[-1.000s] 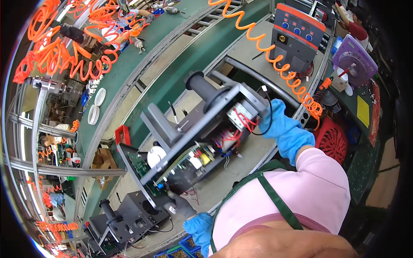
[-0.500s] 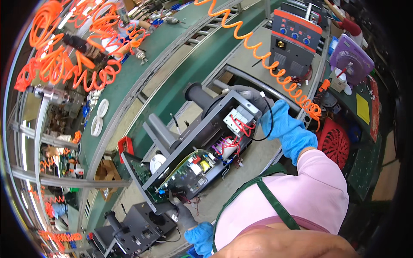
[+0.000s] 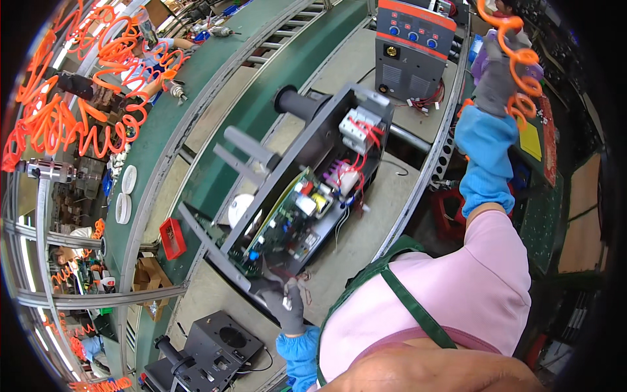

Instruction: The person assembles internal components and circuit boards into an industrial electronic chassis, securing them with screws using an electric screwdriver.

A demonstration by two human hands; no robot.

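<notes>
An open metal welding-machine chassis [image 3: 287, 202] lies tilted on the line, showing a green circuit board [image 3: 281, 228], a white block with red wires [image 3: 359, 127] and loose wires. At its lower left corner, my left hand [image 3: 282, 304], in a grey glove, is closed on the chassis edge beside thin wires; a small white piece shows against the glove. My right hand [image 3: 496, 81], also gloved, is stretched far out to the upper right. An orange coiled hose [image 3: 522, 55] passes across it. Its fingers are blurred and partly hidden, so their grip is unclear.
A finished-looking grey and orange machine [image 3: 415, 52] stands beyond the chassis. Another black chassis [image 3: 215, 343] sits at the lower left. A red bin [image 3: 172, 238] and two white rings [image 3: 124, 196] lie farther left. Tangled orange hoses [image 3: 72, 124] hang at the upper left.
My right hand has left the chassis's upper end and reached out to the upper right. The orange hose now hangs farther right, by that hand. My left hand stays at the lower corner.
</notes>
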